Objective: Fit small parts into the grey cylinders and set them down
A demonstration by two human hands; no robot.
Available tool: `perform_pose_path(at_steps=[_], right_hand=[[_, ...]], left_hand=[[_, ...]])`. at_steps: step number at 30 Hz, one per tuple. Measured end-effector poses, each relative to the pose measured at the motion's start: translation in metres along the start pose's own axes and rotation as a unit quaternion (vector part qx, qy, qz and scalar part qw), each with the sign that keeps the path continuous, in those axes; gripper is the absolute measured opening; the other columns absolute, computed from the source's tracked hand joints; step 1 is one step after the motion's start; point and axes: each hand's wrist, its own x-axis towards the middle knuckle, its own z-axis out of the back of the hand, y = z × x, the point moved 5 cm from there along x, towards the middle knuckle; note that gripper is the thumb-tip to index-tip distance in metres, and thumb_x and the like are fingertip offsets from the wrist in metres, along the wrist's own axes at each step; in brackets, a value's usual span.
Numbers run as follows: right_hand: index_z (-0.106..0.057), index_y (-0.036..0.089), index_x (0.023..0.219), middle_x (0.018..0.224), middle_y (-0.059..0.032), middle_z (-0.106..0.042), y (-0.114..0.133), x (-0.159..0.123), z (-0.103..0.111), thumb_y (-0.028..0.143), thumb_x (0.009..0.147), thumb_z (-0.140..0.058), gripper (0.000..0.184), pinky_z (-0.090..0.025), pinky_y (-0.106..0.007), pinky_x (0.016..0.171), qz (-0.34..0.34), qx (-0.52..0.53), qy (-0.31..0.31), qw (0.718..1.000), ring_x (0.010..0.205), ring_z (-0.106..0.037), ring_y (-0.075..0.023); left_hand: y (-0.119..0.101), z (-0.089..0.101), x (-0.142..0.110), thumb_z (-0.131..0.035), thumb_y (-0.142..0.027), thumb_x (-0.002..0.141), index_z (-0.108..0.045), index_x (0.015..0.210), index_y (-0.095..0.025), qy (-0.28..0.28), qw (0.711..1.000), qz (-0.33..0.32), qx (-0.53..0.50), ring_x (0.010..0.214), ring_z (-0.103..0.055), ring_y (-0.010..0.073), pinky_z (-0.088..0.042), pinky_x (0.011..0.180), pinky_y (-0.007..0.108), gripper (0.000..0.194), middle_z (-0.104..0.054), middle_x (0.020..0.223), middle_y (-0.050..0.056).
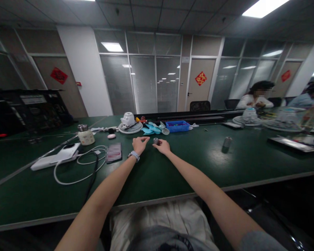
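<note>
My right hand [162,146] is closed around a small grey metal cylinder [155,141] just above or on the green table; I cannot tell whether it touches the surface. Just left of it, my left hand [140,145] has thumb and fingers drawn together in a pinch. Whatever may be between those fingertips is too small to make out. A watch [134,156] is strapped to the left wrist. Farther right, a similar grey cylinder [227,143] stands upright on the table.
Behind my hands lie blue fan blades [152,129], a white fan part [128,120] and a blue tray [178,126]. To the left are a phone [114,152], a cable [68,182], a white power bank [56,157] and a bottle [86,135]. Co-workers sit at far right.
</note>
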Motion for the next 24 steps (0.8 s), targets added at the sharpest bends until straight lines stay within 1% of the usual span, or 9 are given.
perform_pose_path(at_steps=[4,7,9,12,14,17,20,22,24], right_hand=[[-0.067,0.020,0.098,0.092,-0.0041,-0.071,-0.003,0.002,-0.003,0.038,0.066,-0.073,0.038,-0.051,-0.027,0.076,0.010,0.012,0.001,1.000,0.082,-0.066,-0.0171],[-0.067,0.019,0.099,0.091,-0.0045,-0.071,-0.002,0.003,0.000,0.038,0.068,-0.071,0.036,-0.050,-0.027,0.077,0.013,0.021,-0.004,1.000,0.081,-0.066,-0.0170],[-0.066,0.019,0.100,0.092,-0.0050,-0.071,-0.003,0.005,0.009,0.038,0.070,-0.070,0.036,-0.050,-0.027,0.077,0.006,0.018,-0.024,1.000,0.082,-0.066,-0.0171],[-0.066,0.020,0.102,0.094,-0.0057,-0.070,-0.006,0.008,0.034,0.040,0.072,-0.068,0.036,-0.050,-0.027,0.077,0.002,-0.008,-0.070,0.998,0.084,-0.066,-0.0178],[-0.065,0.021,0.104,0.097,-0.0059,-0.070,-0.013,0.009,0.054,0.040,0.073,-0.067,0.036,-0.049,-0.027,0.078,0.001,-0.040,-0.099,0.994,0.086,-0.065,-0.0182],[-0.064,0.021,0.106,0.099,-0.0054,-0.069,-0.030,0.009,0.077,0.039,0.072,-0.067,0.038,-0.048,-0.028,0.080,-0.029,-0.084,-0.109,0.990,0.090,-0.064,-0.0187],[-0.063,0.019,0.107,0.100,-0.0062,-0.069,-0.046,0.008,0.085,0.039,0.071,-0.069,0.042,-0.047,-0.029,0.081,-0.068,-0.098,-0.079,0.990,0.091,-0.064,-0.0192],[-0.060,0.018,0.109,0.103,-0.0074,-0.067,-0.048,0.006,0.085,0.038,0.071,-0.069,0.044,-0.046,-0.029,0.082,-0.080,-0.095,-0.067,0.990,0.094,-0.063,-0.0192],[-0.055,0.018,0.116,0.112,-0.0098,-0.062,-0.041,0.001,0.087,0.038,0.069,-0.070,0.053,-0.044,-0.033,0.087,-0.073,-0.113,-0.099,0.986,0.102,-0.059,-0.0208]], left_hand=[[0.025,-0.004,-0.001,-0.055,-0.059,0.074,-0.073,0.096,-0.033,0.058,0.996,0.016,0.060,0.108,-0.048,0.0317,-0.038,0.089,0.041,0.039,-0.070,0.102,0.004],[0.028,-0.007,-0.003,-0.055,-0.060,0.072,-0.073,0.096,-0.035,0.085,0.993,0.008,0.080,0.108,-0.046,0.0339,-0.040,0.086,0.042,0.039,-0.069,0.104,0.005],[0.025,-0.009,-0.004,-0.055,-0.061,0.072,-0.073,0.096,-0.035,0.092,0.992,-0.002,0.087,0.107,-0.047,0.0341,-0.040,0.086,0.043,0.039,-0.069,0.103,0.005],[0.022,-0.009,-0.006,-0.053,-0.063,0.072,-0.072,0.098,-0.035,0.087,0.992,-0.017,0.086,0.106,-0.047,0.0339,-0.039,0.087,0.043,0.043,-0.069,0.105,0.005],[0.021,-0.007,-0.006,-0.048,-0.066,0.073,-0.072,0.101,-0.034,0.075,0.994,-0.021,0.080,0.106,-0.048,0.0342,-0.039,0.087,0.043,0.048,-0.068,0.107,0.006],[0.021,-0.005,-0.007,-0.038,-0.066,0.079,-0.073,0.096,-0.030,0.054,0.996,-0.007,0.075,0.104,-0.050,0.0337,-0.040,0.085,0.043,0.053,-0.068,0.103,0.008],[0.020,-0.003,-0.008,-0.032,-0.061,0.083,-0.073,0.086,-0.027,0.044,0.996,0.011,0.080,0.102,-0.052,0.0329,-0.041,0.082,0.042,0.053,-0.069,0.099,0.010],[0.019,-0.002,-0.008,-0.032,-0.056,0.084,-0.072,0.081,-0.025,0.040,0.996,0.021,0.082,0.101,-0.053,0.0319,-0.042,0.081,0.040,0.050,-0.069,0.098,0.010],[0.019,-0.001,-0.009,-0.032,-0.050,0.086,-0.070,0.079,-0.025,0.034,0.996,0.030,0.082,0.099,-0.054,0.0298,-0.042,0.081,0.039,0.046,-0.069,0.098,0.009]])
